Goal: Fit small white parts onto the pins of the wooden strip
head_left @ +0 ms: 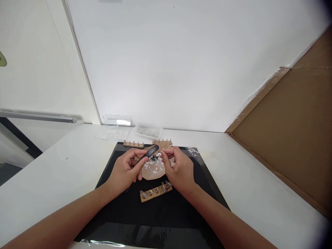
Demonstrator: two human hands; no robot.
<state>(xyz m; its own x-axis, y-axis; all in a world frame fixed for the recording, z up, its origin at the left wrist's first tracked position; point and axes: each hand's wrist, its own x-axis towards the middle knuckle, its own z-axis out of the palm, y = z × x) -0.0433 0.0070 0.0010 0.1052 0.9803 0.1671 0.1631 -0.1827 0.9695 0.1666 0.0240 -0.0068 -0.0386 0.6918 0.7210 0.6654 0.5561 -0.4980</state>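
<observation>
My left hand (pixel 128 167) grips a dark, flat, round-ended object (pixel 151 151), held at a slant with its tip toward the right. Its exact kind does not show. Close by, my right hand (pixel 178 167) is closed in a pinch near that tip; whatever lies between its fingertips is too small to make out. Beneath both hands, a tan, round-edged sheet or tray (pixel 153 175) carries many small white pieces (pixel 155 169) and a few dark bits. Nearer to me, a wooden strip (pixel 156 192) with metal posts and clear tabs rests on the black mat (pixel 166 216).
Two more wooden strips with metal posts stand at the mat's back edge, one to the left (pixel 134 144) and one in the middle (pixel 163 141). Behind them is a clear plastic box (pixel 148 131). White chips (pixel 192 150) lie at the back right corner. A brown panel (pixel 285 131) borders the right side.
</observation>
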